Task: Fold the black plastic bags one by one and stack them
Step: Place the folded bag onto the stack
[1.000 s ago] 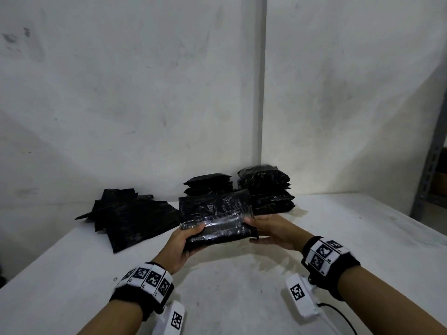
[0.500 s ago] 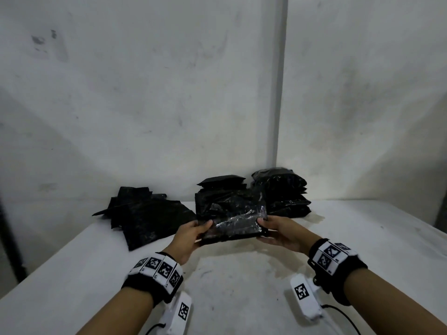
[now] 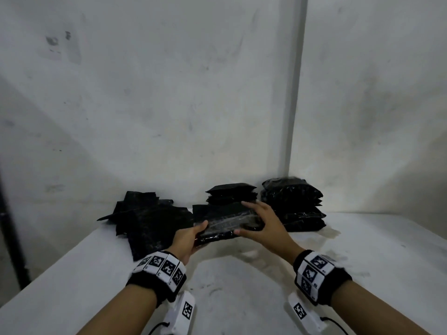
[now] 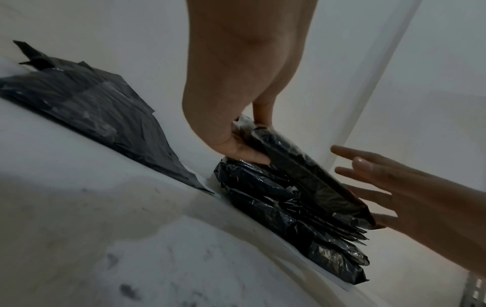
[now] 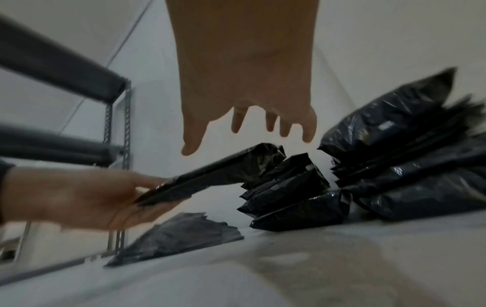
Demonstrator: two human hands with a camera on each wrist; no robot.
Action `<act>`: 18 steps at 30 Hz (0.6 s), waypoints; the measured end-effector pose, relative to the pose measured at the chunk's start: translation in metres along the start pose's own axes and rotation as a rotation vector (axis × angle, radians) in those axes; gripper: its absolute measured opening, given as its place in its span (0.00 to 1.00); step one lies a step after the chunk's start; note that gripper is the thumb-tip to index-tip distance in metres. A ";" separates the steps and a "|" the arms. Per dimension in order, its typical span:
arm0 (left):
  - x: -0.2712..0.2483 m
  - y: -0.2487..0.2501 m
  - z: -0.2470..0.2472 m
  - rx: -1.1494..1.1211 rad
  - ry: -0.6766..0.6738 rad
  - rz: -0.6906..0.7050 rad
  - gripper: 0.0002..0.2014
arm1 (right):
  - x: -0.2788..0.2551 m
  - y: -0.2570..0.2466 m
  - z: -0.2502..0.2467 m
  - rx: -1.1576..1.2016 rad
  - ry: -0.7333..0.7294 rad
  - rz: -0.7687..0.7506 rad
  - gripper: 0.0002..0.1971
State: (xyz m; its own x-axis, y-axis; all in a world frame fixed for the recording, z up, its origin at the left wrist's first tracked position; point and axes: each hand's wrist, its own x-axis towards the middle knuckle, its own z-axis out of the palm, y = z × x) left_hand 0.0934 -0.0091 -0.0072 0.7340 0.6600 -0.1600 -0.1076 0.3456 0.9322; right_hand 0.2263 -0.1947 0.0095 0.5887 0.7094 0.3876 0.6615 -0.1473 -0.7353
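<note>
My left hand (image 3: 193, 234) pinches the left end of a folded black bag (image 3: 225, 220), thumb on top and fingers beneath. The bag hangs tilted just in front of the short middle stack of folded bags (image 3: 231, 194). My right hand (image 3: 260, 220) hovers over the bag's right end with straight, spread fingers. In the right wrist view the right hand (image 5: 236, 130) is clear above the bag (image 5: 210, 174). In the left wrist view the bag (image 4: 310, 178) lies against the stack (image 4: 270, 207).
A taller stack of folded bags (image 3: 294, 206) stands right of the middle one. A loose pile of flat unfolded bags (image 3: 150, 221) lies to the left. All sit on a white table (image 3: 242, 286) against a white wall. A metal shelf (image 5: 79, 83) stands off the left side.
Both hands carried the folded bag away from me toward the middle stack. The right hand has released its end and spread its fingers above the bag.
</note>
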 end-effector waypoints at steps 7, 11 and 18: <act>0.018 0.002 -0.002 -0.051 -0.057 -0.067 0.16 | 0.027 0.022 0.017 -0.193 -0.149 0.028 0.26; 0.030 0.019 0.002 -0.143 -0.167 -0.066 0.15 | 0.045 0.026 0.016 -0.291 -0.058 -0.110 0.28; 0.066 0.057 0.013 -0.036 -0.142 0.018 0.17 | 0.134 0.024 0.008 -0.147 0.363 -0.311 0.20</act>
State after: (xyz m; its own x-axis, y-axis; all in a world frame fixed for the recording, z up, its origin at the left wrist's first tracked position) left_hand 0.1447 0.0455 0.0401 0.8192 0.5657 -0.0937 -0.1434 0.3603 0.9217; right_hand 0.3176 -0.0971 0.0390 0.4597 0.4535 0.7635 0.8744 -0.0810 -0.4784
